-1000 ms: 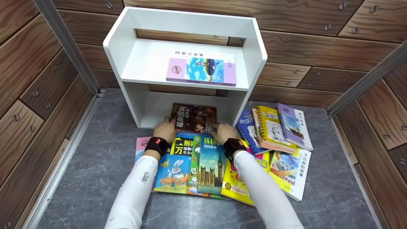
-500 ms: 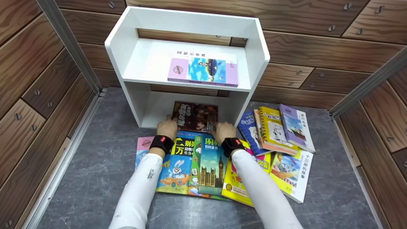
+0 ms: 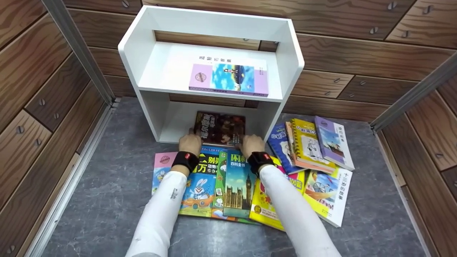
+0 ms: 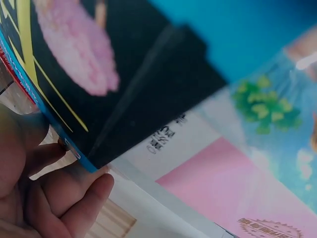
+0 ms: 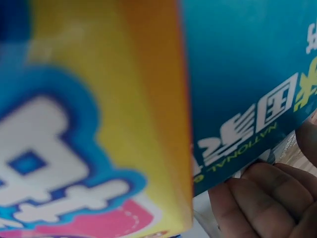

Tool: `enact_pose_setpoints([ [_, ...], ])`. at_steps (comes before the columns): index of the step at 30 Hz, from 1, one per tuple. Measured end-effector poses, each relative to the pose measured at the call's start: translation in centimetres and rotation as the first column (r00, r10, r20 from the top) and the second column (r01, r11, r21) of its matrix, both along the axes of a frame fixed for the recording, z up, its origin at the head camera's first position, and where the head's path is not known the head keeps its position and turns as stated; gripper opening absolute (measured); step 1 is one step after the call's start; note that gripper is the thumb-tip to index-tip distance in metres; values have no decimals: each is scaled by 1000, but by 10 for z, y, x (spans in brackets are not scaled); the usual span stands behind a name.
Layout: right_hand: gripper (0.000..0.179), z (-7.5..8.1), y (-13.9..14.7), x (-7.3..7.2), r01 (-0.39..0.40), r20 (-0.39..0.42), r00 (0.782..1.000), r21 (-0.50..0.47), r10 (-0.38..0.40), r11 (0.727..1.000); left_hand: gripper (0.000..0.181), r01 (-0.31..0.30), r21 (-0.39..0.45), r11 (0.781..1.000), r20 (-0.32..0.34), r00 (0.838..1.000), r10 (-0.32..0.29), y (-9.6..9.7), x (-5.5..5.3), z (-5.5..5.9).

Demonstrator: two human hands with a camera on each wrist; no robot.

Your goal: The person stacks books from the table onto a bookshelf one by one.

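Observation:
A dark brown book [image 3: 222, 127] lies flat, cover up, partly inside the lower compartment of the white bookshelf [image 3: 145, 53]. My left hand [image 3: 190, 144] grips its left edge near the front corner, and my right hand [image 3: 252, 145] grips the right edge. In the left wrist view the curled fingers [image 4: 81, 201] show beside the corner of a black and blue book [image 4: 143, 99]. The right wrist view has curled fingers [image 5: 262, 198] near the edge of a teal book [image 5: 237, 99]. Neither wrist view shows the brown book clearly.
Books lie overlapping on the grey floor [image 3: 107, 200] before the shelf, including one with a clock tower [image 3: 237, 189]. To the right are a yellow spiral-bound book [image 3: 310, 144] and a purple book [image 3: 330, 141]. A pink-edged book [image 3: 228, 79] lies on the upper shelf.
The brown book has slid a little deeper into the lower compartment, with both hands still at its sides. The other books lie where they were.

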State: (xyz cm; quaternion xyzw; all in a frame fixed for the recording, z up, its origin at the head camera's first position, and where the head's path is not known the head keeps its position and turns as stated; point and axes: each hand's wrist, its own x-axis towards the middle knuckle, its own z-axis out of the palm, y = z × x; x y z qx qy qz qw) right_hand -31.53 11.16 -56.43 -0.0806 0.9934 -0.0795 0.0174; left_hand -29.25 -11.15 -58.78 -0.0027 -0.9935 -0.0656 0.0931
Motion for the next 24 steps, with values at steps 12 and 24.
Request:
enact_pose_setpoints([
  [12, 36, 2, 0, -3, -3, -1, 1000, -5, 3, 1000, 14, 27, -37, 999, 46, 999, -25, -2, 0, 3],
  [24, 42, 1, 3, -1, 2, 4, 1000, 28, -2, 1000, 13, 13, -11, 1000, 119, 993, -12, -1, -2, 9],
])
